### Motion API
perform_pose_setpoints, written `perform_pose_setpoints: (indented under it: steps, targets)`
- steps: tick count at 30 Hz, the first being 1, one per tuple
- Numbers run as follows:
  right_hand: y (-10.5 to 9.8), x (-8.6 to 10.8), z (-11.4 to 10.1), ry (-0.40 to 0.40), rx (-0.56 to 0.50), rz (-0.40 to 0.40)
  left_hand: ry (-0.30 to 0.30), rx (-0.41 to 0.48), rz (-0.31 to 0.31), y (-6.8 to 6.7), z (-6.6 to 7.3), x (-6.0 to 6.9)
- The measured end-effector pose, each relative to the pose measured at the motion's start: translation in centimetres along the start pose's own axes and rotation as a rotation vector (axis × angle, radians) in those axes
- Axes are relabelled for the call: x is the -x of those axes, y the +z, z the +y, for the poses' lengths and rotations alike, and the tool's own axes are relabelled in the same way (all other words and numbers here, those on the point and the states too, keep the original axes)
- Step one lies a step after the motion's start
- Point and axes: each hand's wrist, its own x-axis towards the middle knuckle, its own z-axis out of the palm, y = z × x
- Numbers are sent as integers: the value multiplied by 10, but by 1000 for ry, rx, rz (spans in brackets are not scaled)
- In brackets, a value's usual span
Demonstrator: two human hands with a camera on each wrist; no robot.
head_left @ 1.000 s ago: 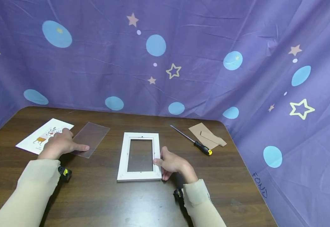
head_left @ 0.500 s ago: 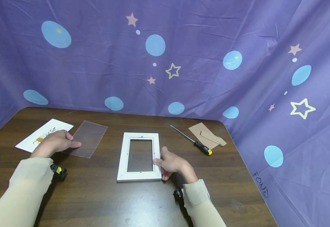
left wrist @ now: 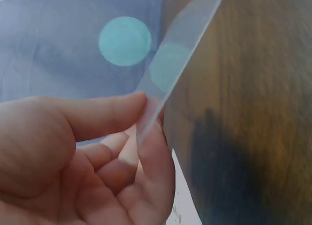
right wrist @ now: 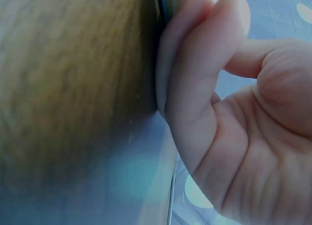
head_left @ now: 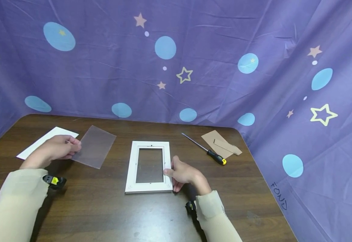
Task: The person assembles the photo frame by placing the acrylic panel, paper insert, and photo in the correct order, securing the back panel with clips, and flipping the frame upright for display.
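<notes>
My left hand pinches the near-left edge of a clear plastic sheet between thumb and fingers. In the left wrist view the sheet stands tilted above the table, thumb on one face and forefinger on the other. Partly behind that hand lies a white card; its printed picture is mostly covered. With its thumb on top and fingers along the outer side, my right hand holds the right edge of a white picture frame, which lies flat. In the right wrist view the fingers are curled and the frame is barely visible.
Right of the frame, a screwdriver with a black and yellow handle lies slanted. Brown cardboard with a smaller piece on it lies by the back right edge of the wooden table. A purple curtain hangs behind.
My left hand has drawn back to the left and gone from fingers over the clear sheet to pinching its edge, and the sheet has shifted and tilted. The right hand and frame stay put.
</notes>
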Motion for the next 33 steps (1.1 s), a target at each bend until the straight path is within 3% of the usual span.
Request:
perform_pose_setpoints:
  steps: [6, 11, 18, 24, 33]
  targets:
    - [1, 0, 0, -1, -7, 4, 41, 178, -71, 3, 4, -1]
    - [1, 0, 1, -2, -13, 5, 75, 265, -93, 10, 10, 1]
    - [1, 0, -1, 6, -16, 5, 134, 402, -134, 33, 27, 2]
    - [1, 1, -2, 5, -19, 2, 169, 449, -178, 56, 42, 4]
    - [1, 2, -2, 17, -15, 9, 190, 510, -226, 74, 59, 14]
